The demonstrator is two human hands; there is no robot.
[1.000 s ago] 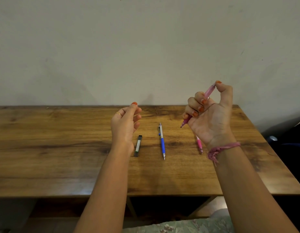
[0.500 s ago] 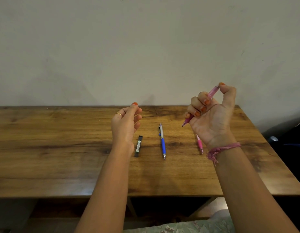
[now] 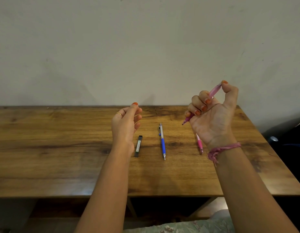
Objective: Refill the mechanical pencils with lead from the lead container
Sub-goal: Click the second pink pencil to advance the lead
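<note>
My right hand is raised above the table and grips a pink mechanical pencil, thumb on its top end, tip pointing down-left. My left hand hovers above the table with fingers loosely curled and thumb near the fingertips; whether something thin is pinched there I cannot tell. A black lead container lies on the wooden table just right of my left wrist. A blue and silver mechanical pencil lies in the middle. Another pink pencil lies partly hidden behind my right wrist.
A plain wall stands right behind the table's far edge. Dark objects sit on the floor past the table's right edge. A floral cloth shows at the bottom, below the front edge.
My right hand has drifted slightly right and down with the pink pencil. My left hand has barely moved.
</note>
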